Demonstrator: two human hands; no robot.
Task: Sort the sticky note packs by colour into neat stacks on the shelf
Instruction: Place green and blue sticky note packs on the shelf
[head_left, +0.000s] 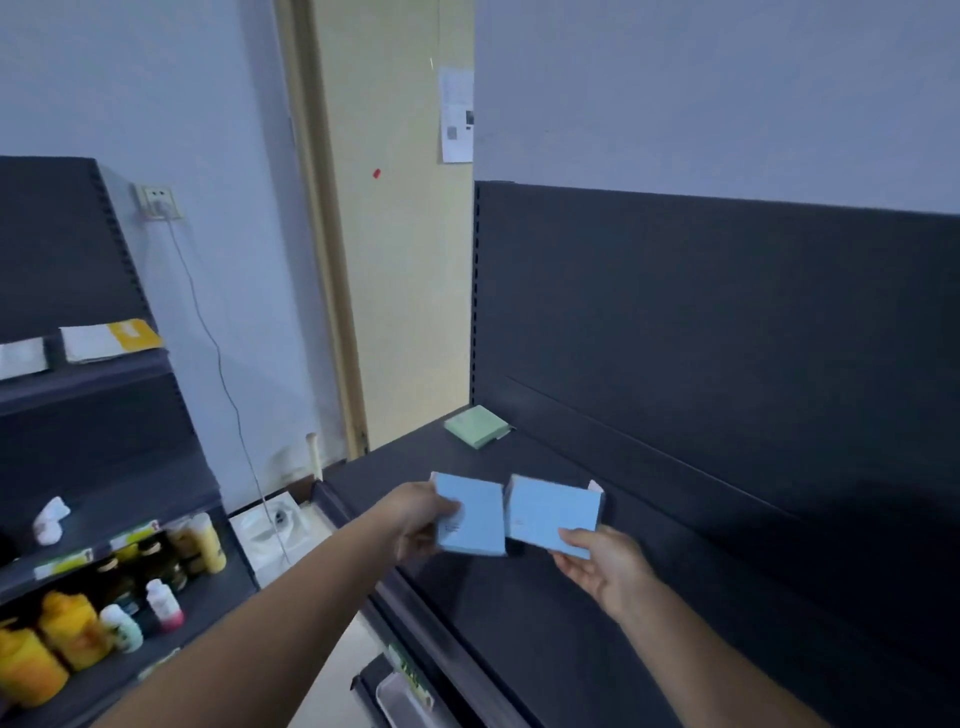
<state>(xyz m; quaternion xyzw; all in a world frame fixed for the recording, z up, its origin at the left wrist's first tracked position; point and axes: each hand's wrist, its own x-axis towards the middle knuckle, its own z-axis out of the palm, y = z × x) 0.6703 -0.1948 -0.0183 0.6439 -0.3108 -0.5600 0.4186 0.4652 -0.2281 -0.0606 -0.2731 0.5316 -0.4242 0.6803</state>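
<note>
The left hand (421, 519) is gripping the left blue pack (475, 517) in curled fingers, and the right hand (602, 566) is pinching the right blue pack (553, 512) by its near edge, the two sitting side by side over the shelf (519, 613). A green pack (477, 426) is lying farther back (well apart from both hands). On the neighbouring rack (104, 519) at left, bottles (156, 571) are crowding together.

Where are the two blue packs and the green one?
Left blue pack (475, 514): head view, top face.
Right blue pack (553, 512): head view, top face.
Green pack (477, 425): head view, top face.
</note>
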